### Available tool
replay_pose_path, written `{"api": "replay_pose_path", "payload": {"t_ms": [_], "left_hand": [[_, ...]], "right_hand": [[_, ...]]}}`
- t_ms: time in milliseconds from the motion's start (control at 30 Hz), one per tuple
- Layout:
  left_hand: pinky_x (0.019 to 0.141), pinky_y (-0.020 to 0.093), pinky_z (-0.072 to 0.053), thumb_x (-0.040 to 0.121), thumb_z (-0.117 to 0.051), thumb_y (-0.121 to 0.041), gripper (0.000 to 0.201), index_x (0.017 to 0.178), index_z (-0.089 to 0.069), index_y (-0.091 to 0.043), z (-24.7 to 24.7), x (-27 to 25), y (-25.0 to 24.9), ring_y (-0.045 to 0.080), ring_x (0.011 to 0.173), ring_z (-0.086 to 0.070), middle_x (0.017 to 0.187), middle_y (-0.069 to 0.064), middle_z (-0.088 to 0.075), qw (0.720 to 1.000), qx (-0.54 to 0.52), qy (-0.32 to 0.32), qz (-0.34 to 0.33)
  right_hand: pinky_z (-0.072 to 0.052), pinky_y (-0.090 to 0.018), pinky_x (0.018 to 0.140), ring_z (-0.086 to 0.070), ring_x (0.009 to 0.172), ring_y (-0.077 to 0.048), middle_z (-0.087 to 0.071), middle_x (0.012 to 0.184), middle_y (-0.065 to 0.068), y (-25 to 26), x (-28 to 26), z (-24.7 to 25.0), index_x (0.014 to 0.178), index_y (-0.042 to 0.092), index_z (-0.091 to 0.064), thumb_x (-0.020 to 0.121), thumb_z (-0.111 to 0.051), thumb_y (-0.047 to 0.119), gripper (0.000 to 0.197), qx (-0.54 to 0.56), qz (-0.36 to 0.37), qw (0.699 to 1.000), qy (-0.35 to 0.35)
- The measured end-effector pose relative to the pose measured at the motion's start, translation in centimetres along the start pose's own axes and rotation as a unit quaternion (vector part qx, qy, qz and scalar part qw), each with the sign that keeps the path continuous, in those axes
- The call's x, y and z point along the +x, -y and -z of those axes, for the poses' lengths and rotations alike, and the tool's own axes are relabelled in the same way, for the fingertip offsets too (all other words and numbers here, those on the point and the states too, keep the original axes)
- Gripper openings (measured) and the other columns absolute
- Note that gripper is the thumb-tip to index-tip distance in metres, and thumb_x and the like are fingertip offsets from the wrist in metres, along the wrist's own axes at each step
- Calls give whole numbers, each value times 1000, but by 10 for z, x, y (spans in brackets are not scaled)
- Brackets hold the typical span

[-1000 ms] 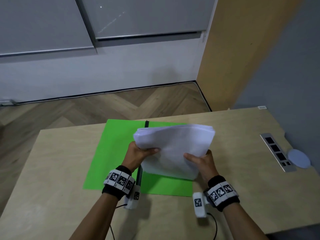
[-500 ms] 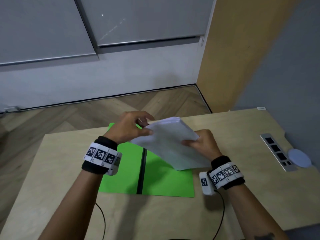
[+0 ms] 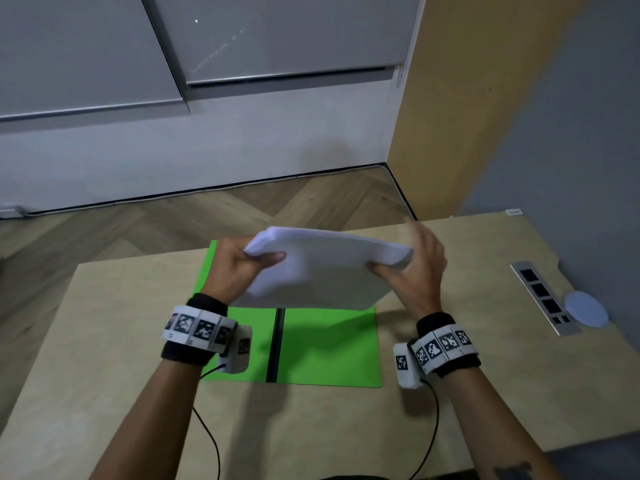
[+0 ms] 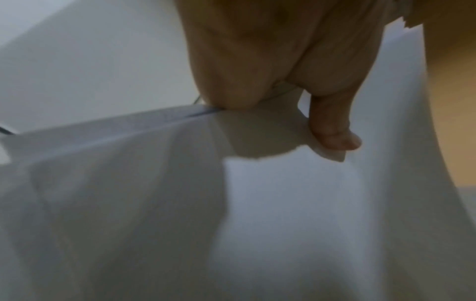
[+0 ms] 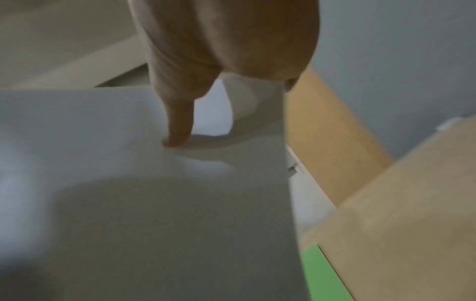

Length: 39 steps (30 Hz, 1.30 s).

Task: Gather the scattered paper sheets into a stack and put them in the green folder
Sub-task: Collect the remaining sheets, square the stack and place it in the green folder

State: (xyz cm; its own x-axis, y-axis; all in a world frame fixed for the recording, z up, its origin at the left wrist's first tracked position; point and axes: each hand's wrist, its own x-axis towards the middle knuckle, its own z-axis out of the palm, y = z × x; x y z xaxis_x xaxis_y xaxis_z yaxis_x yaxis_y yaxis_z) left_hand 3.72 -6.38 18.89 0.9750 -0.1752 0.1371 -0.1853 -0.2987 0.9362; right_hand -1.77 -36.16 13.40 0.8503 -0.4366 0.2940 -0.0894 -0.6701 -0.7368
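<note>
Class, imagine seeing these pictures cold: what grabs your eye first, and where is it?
The white paper stack, held tilted above the table between the left hand and right hand. Beneath it lies the bright green folder, opened flat on the wooden table.

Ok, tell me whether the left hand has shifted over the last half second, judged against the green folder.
Yes. The left hand has come back toward the person along the green folder's left half, now gripping the paper stack's left corner.
</note>
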Motion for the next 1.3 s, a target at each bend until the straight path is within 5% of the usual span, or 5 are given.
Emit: {"api": "replay_pose_path", "payload": {"t_ms": [133,267,567,833,1300], "left_hand": [[68,30,-52,71,-82,-3,18,73,-78,-20,30,2,11,13,69,-63,72,-7,-71,992,-80,-51,85],[70,21,-56,66,-80,1,24,78,-76,-19,26,-5,19,6,75,-68,80,-10,-75,985,-144,-44,84],[70,25,-56,52,-81,-32,48,94,-68,-14,-38,-38,64,11,77,-66,84,-4,-75,973,-194,-68,105],[66,27,-46,63,-69,6,18,75,-62,-6,-69,-39,99,18,75,-56,75,2,-65,967,-143,-4,210],[70,23,-47,62,-54,6,21,78,-54,-7,-77,-19,84,13,77,-55,80,10,-57,978,-153,17,140]], "right_hand": [[-26,-35,119,-24,148,-11,-23,161,-5,-22,-5,0,159,21,-14,66,-94,17,123,318,-164,934,15],[-56,-47,92,-66,110,-34,-72,117,-13,-22,-9,7,124,8,-63,67,-89,20,64,471,-246,823,200],[-53,-19,56,-69,66,4,-71,86,4,-19,-34,38,105,13,-61,89,-64,-10,28,412,-252,874,45],[-52,-45,64,-68,82,-35,-75,85,-12,-96,-59,23,81,13,-76,56,-84,2,28,316,-359,874,85],[-45,-27,55,-63,67,-20,-68,72,-6,-105,-32,39,80,5,-70,60,-64,-1,21,325,-251,907,94]]}}
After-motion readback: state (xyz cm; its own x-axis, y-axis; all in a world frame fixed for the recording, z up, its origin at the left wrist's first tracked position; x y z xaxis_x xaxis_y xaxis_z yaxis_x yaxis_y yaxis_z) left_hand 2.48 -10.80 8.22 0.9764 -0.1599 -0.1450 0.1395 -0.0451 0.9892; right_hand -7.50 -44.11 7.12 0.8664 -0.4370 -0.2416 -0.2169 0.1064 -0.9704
